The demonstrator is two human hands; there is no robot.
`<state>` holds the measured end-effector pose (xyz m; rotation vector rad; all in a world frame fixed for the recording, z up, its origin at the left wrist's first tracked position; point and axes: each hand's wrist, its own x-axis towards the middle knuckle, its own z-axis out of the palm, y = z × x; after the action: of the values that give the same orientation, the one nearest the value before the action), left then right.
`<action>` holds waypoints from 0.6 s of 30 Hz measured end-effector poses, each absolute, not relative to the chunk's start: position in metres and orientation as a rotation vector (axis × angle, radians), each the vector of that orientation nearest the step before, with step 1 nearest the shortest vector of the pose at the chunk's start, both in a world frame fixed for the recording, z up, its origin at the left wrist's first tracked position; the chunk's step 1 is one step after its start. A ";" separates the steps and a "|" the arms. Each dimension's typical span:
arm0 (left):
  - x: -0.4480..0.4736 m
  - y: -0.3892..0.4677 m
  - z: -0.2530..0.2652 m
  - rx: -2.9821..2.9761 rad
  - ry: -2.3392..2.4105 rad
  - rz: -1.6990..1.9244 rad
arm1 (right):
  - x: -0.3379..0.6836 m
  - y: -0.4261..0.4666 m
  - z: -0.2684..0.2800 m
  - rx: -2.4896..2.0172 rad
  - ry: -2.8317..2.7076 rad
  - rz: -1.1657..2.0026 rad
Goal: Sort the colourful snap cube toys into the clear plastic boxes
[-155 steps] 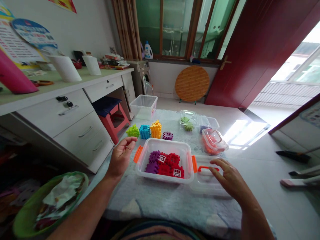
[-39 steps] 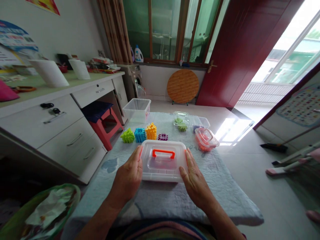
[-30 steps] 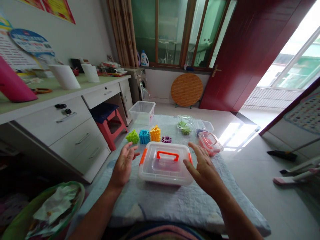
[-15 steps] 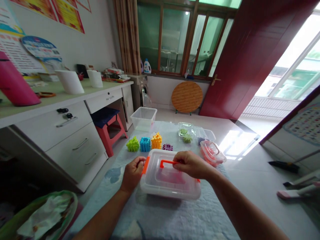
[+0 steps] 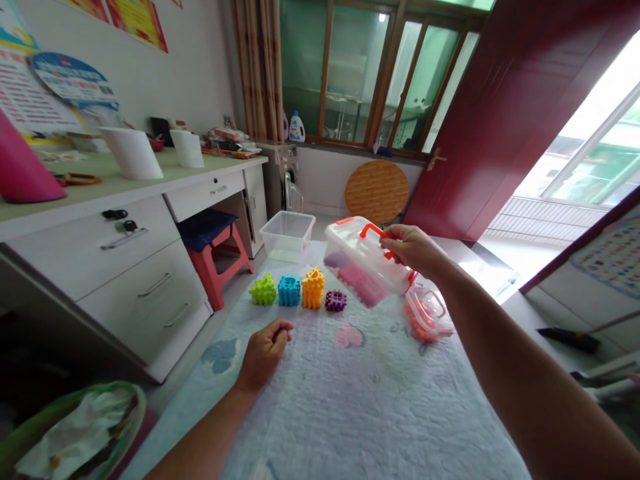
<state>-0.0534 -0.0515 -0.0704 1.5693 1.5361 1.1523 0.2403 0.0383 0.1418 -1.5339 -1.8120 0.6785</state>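
At the back right, a tall dark-red door (image 5: 480,113) is seen, and the left side is taken up by a white drawer unit (image 5: 150,283) with a pale green top. In the middle, the desk (image 5: 360,400) is covered by a light-blue quilted cloth. Between drawer unit and desk, a red plastic stool with a dark-blue seat (image 5: 209,232) is placed. At the desk's far left end, an open, clear plastic tub (image 5: 286,243) is set. A lidded, translucent white plastic box with orange clips and handle (image 5: 364,260) is held up over the far part of the desk, tilted; purple and pinkish-red pieces are seen through its wall. Near its lower right end, a small clear lidded box of orange pieces (image 5: 425,313) is placed; whether the two are touching cannot be told. By the right hand (image 5: 409,248), the orange handle is gripped, the fingers being closed around it. The left hand (image 5: 265,353) is held near the desk's middle, its fingers curled and pressed together; whether the cloth is touched cannot be told. Beyond it, four notched plastic blocks are lined up: a tall yellow one (image 5: 313,289), a blue one (image 5: 289,292) to its left, a lime-green one (image 5: 263,291) leftmost, and a low, deep-purple one (image 5: 336,301) rightmost.
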 end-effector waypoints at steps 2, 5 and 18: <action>-0.054 -0.051 -0.071 1.573 1.535 1.144 | 0.234 0.061 0.140 -1.588 -1.834 0.533; -0.054 -0.050 -0.071 1.582 1.537 1.143 | 0.223 0.094 0.133 -1.690 -1.798 0.418; -0.054 -0.046 -0.071 1.607 1.547 1.082 | 0.171 0.188 0.091 -1.845 -1.444 0.776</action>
<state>-0.0537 -0.0461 -0.0705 1.6072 1.5475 1.0820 0.1712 0.1877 0.0910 -1.8447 -1.4444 0.7760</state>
